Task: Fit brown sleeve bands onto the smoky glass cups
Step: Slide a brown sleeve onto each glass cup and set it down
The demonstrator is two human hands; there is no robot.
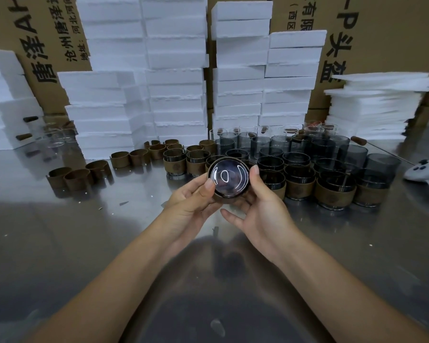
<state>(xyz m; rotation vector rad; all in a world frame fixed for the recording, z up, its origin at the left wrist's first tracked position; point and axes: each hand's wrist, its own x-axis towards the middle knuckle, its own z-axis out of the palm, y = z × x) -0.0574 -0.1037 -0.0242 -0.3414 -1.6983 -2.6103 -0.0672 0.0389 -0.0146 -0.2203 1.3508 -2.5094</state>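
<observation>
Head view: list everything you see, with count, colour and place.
held cup: one, smoky, brown-banded, between both hands
banded cups: several, smoky-brown, right of hands
bare cups: many, smoky grey, behind those
sleeve bands: about a dozen, brown, left-centre
foam blocks: many, white, stacked behind
foam sheets: one stack, white, far right
cardboard boxes: several, brown, at back
game controller: one, white, right edge
table: one, steel grey, underneath
left hand: grips held cup
right hand: grips held cup

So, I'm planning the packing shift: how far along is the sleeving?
Done: several sleeved cups stand in the front rows. In hand: the left hand and right hand hold one smoky cup with a brown band round it. Left: many bare cups behind, and loose bands further left.
</observation>
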